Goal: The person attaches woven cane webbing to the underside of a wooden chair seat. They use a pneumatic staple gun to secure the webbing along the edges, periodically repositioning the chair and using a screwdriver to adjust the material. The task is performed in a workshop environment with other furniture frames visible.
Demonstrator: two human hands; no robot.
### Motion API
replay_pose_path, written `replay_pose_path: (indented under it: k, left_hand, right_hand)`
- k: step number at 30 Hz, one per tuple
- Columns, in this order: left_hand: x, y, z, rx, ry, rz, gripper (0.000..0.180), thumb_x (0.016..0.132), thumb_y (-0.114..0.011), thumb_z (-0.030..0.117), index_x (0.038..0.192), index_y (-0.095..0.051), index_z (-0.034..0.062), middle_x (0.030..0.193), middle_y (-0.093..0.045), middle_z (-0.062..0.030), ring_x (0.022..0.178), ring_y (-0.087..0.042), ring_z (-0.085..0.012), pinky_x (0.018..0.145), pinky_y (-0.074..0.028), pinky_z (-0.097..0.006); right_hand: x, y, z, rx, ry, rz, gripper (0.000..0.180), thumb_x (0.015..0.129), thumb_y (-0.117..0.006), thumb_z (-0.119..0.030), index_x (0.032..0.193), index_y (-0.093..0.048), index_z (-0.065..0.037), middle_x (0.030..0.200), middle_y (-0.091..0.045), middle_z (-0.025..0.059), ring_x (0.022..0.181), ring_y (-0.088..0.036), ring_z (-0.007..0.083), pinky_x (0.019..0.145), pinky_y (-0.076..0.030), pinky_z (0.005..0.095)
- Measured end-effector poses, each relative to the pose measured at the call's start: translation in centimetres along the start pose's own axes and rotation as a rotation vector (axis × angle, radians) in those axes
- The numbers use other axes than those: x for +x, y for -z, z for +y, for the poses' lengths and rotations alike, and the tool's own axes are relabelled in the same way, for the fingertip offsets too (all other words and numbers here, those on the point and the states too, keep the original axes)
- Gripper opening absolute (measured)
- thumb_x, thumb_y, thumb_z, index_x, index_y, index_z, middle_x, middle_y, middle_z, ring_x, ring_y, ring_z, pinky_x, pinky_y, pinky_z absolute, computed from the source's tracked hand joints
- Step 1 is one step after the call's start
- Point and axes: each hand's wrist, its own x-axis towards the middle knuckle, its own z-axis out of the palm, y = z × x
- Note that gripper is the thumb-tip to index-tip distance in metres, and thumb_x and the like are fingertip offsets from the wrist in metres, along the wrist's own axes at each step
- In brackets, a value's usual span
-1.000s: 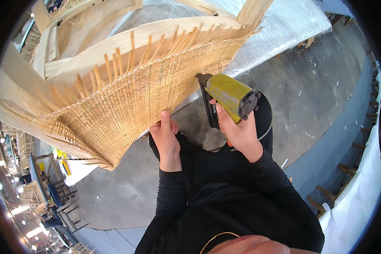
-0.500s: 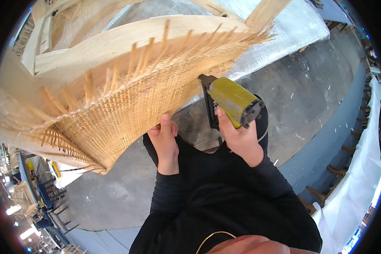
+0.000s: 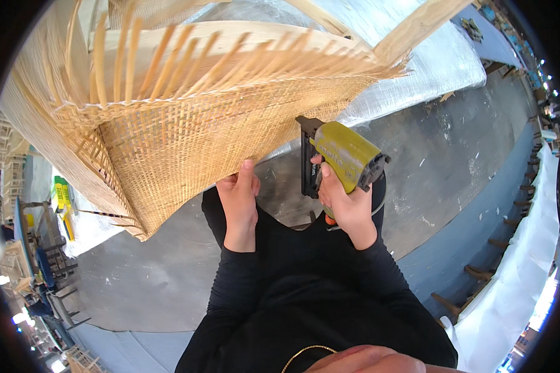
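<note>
A woven cane sheet [image 3: 174, 146] hangs over a pale wooden frame [image 3: 255, 37], with loose strands fringing its upper edge. At the sheet's near edge, my left hand [image 3: 238, 199] is closed, thumb up and fingers curled behind the cane. My right hand [image 3: 345, 202] is wrapped round the handle of a yellow-green staple gun [image 3: 347, 152] with a black magazine and an air hose. The staple gun's nose is close to the right part of the sheet's lower edge; whether it touches cannot be told.
Clear plastic-wrapped sheeting [image 3: 417, 81] lies beyond the frame on the right. Grey concrete floor [image 3: 162, 286] spreads below. White cloth [image 3: 510, 298] and a row of wooden legs [image 3: 479, 273] line the right side. A yellow-and-green item [image 3: 62, 196] rests on white material at the left.
The cane sheet and frame appear shifted in view, showing more of the fringe at the left. Both hands keep their holds; the staple gun sits slightly lower in the picture.
</note>
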Motion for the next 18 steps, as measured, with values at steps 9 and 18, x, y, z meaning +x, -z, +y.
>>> replay_pose_path:
  k: [9, 18]
  left_hand:
    - [-0.2, 0.0, -0.2, -0.026, -0.019, -0.048, 0.019, 0.101, -0.069, 0.015, 0.114, -0.062, 0.0023, 0.082, -0.061, 0.0008, 0.055, -0.045, -0.0049, 0.048, -0.036, -0.022]
    - [-7.7, 7.5, 9.9, 0.917, -0.631, 0.269, 0.008, 0.09, -0.072, 0.003, 0.091, -0.079, 0.0008, 0.08, -0.072, -0.0064, 0.072, -0.065, -0.0162, 0.068, -0.052, -0.029]
  right_hand:
    - [0.1, -0.5, -0.5, -0.161, 0.082, 0.019, 0.021, 0.1, -0.064, -0.003, 0.12, -0.063, 0.003, 0.096, -0.068, 0.0045, 0.067, -0.055, 0.0043, 0.056, -0.045, 0.0238]
    - [0.1, 4.4, -1.0, -0.258, 0.248, 0.021, 0.02, 0.093, -0.072, -0.004, 0.109, -0.07, 0.007, 0.092, -0.075, 0.0059, 0.072, -0.067, 0.0143, 0.068, -0.056, 0.0319]
